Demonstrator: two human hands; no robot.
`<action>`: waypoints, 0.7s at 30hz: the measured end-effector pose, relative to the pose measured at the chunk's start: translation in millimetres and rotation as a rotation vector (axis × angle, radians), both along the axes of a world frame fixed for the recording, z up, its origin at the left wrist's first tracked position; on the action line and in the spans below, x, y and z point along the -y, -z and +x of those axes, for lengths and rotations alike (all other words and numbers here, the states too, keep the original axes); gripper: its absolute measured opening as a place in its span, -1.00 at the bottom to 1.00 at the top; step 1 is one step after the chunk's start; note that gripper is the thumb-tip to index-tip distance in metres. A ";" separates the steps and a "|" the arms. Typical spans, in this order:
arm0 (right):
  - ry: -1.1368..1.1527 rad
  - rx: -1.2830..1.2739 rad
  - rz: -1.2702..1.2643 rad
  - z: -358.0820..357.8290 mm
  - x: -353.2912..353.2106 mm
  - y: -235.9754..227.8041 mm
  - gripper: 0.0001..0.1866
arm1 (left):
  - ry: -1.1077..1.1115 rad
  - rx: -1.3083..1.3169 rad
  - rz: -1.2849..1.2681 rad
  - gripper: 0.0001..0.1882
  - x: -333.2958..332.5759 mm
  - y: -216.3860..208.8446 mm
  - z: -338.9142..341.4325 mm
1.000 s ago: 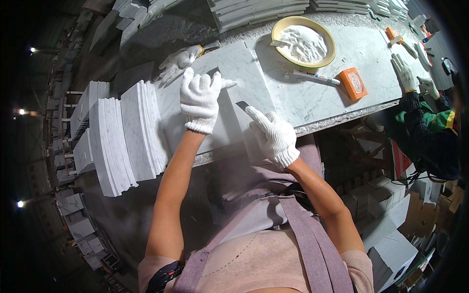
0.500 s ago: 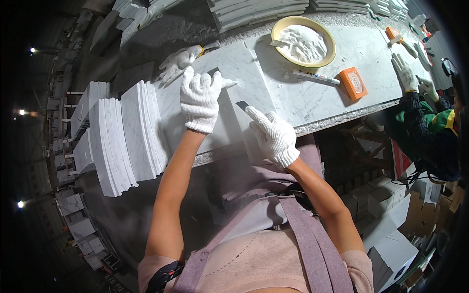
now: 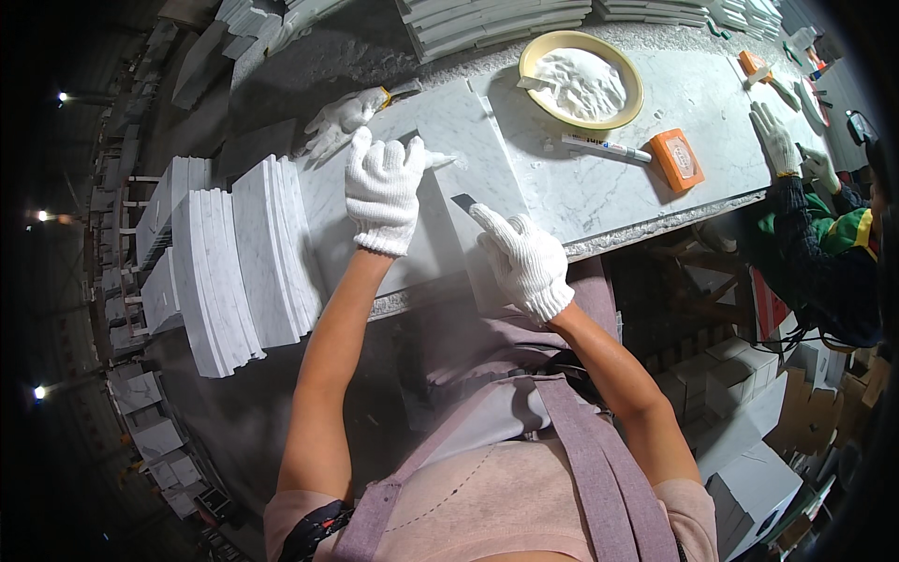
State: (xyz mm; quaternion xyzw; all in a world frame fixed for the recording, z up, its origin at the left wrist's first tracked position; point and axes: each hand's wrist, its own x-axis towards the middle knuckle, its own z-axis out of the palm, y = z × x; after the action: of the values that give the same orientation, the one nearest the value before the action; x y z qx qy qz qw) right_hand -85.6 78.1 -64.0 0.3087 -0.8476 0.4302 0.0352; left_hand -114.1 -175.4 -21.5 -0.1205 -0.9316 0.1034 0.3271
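Observation:
My left hand (image 3: 384,192), in a white knit glove, is closed at the left edge of a pale marble tile (image 3: 482,258). Its thumb lies across the tile's top face and the other fingers curl beside the edge. White powder (image 3: 460,163) shows by the thumb tip. My right hand (image 3: 526,264), gloved alike, grips a small dark flat blade (image 3: 464,201) like a scraper, its index finger stretched along it. The blade is over the tile; whether it touches cannot be seen. Most of its length is hidden in the hand.
On the marble worktop (image 3: 655,89) are a yellow bowl of white powder (image 3: 581,84), a marker (image 3: 607,148), an orange box (image 3: 676,160) and loose gloves (image 3: 339,122). Marble slabs (image 3: 267,248) stand at the left; more are stacked behind. A co-worker's gloved hand (image 3: 775,140) rests at the far right.

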 end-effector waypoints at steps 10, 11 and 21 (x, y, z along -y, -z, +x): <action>0.013 -0.007 -0.033 -0.6 -0.5 -3.7 -0.43 | -0.201 0.082 0.152 -0.66 4.7 12.4 13.1; 0.022 -0.014 -0.028 -0.9 -0.4 -4.8 -0.48 | -0.255 0.036 0.172 -0.63 7.3 17.7 16.5; 0.039 -0.035 -0.002 -0.8 2.0 -12.5 -0.50 | -0.511 -0.023 1.223 -0.49 64.3 72.3 41.0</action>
State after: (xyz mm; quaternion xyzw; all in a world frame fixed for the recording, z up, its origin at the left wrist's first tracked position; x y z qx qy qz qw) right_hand -86.4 76.1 -51.4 0.2994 -0.8523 0.4248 0.0590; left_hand -73.2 -239.7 -93.8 0.3128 -0.8180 -0.3686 0.3116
